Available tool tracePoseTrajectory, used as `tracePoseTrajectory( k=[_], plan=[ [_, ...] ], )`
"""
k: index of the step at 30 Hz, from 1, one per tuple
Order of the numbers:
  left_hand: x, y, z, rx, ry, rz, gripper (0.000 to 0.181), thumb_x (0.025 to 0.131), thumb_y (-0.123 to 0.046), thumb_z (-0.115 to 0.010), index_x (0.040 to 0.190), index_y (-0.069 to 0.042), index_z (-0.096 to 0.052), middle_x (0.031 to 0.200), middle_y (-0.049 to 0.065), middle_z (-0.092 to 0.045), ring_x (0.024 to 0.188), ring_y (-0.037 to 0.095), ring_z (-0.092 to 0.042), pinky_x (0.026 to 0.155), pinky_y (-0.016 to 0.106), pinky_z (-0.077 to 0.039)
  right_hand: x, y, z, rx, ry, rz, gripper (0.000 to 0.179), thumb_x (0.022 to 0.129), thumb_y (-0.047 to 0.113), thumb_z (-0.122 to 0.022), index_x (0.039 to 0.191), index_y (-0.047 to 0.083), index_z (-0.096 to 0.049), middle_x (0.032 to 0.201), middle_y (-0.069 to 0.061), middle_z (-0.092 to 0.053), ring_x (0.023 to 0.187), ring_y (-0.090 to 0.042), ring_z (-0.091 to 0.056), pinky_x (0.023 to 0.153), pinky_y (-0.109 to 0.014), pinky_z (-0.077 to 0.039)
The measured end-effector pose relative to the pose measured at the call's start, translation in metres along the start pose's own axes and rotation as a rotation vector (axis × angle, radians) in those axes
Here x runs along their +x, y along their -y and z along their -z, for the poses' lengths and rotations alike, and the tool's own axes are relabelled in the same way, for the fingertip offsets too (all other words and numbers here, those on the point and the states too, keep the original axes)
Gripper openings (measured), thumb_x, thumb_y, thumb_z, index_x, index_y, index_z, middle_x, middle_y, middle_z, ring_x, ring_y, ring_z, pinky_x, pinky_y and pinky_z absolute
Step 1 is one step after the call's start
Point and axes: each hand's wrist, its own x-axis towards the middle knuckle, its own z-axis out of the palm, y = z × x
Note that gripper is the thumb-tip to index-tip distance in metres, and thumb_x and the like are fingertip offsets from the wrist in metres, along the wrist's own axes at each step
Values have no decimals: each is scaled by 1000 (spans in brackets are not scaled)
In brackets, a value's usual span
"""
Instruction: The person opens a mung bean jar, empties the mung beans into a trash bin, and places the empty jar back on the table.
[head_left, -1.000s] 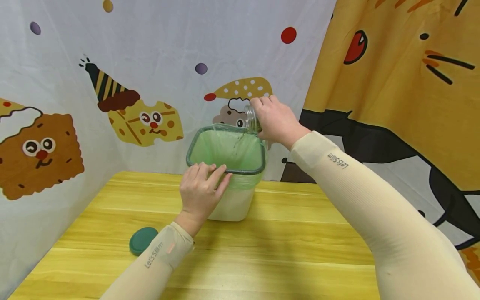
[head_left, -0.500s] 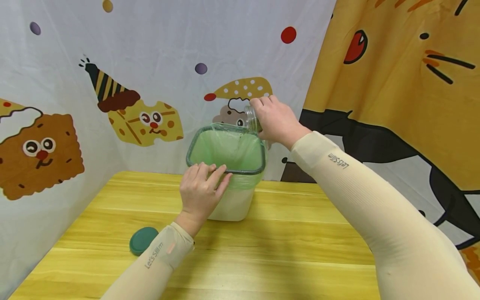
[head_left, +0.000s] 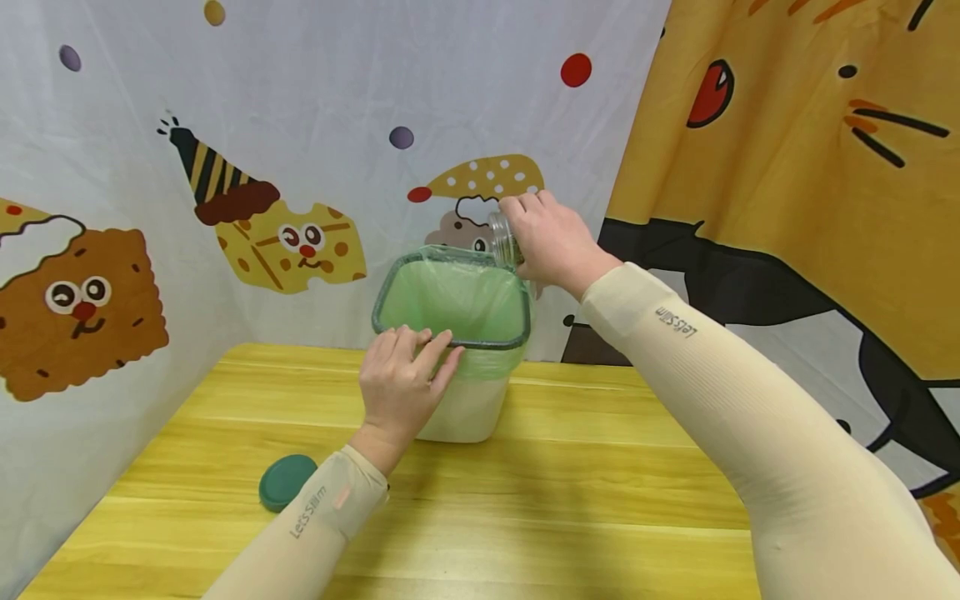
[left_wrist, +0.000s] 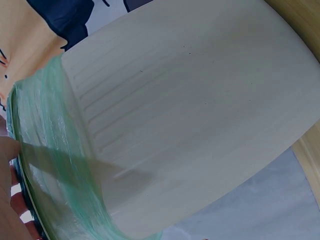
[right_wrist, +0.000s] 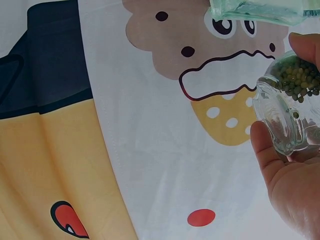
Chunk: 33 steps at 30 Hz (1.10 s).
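Tall white plastic bin [head_left: 461, 412] stands upright on the yellow wood-grain table [head_left: 600, 475]; using it as landmark. Translucent green plastic liner [head_left: 461, 300] inside it, folded out over the dark grey rim [head_left: 495, 343].

Left hand [head_left: 401, 379]: gripping the bin's near rim. Head view shows only its back and the fingers going over; left wrist view adds the thumb outside on the liner, other fingers on the far side of the rim, plus ribbed grooves on the bin wall that head doesn't resolve.

Right hand [head_left: 558, 242]: grasping the clear glass jar [head_left: 504, 239], tilted, above the bin's far right corner, mouth towards it. Head view barely shows contents; right wrist view clearly shows small round green beans [right_wrist: 298, 77] in the jar, and a gap between jar and the visible lined edge of the bin.

Round dark green lid [head_left: 285, 482]: on the table, near side of the bin and left of it, beside the left sleeve [head_left: 322, 508]. Head view only. White cartoon-print backdrop [head_left: 322, 75] behind the bin.
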Motion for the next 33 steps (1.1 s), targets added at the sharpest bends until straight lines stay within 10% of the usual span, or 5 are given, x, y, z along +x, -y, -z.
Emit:
tracePoseTrajectory(
  k=[33],
  plan=[
    [0, -1, 2, -1, -1, -3, 23, 92, -36, -84, 104, -17, -85, 92, 8, -75, 83, 30, -70, 88, 46, -63, 1, 3, 3, -78, -7, 43, 91, 86, 23, -91, 158, 2, -40, 155, -22, -52, 144, -42, -48, 118, -50, -50]
  ],
)
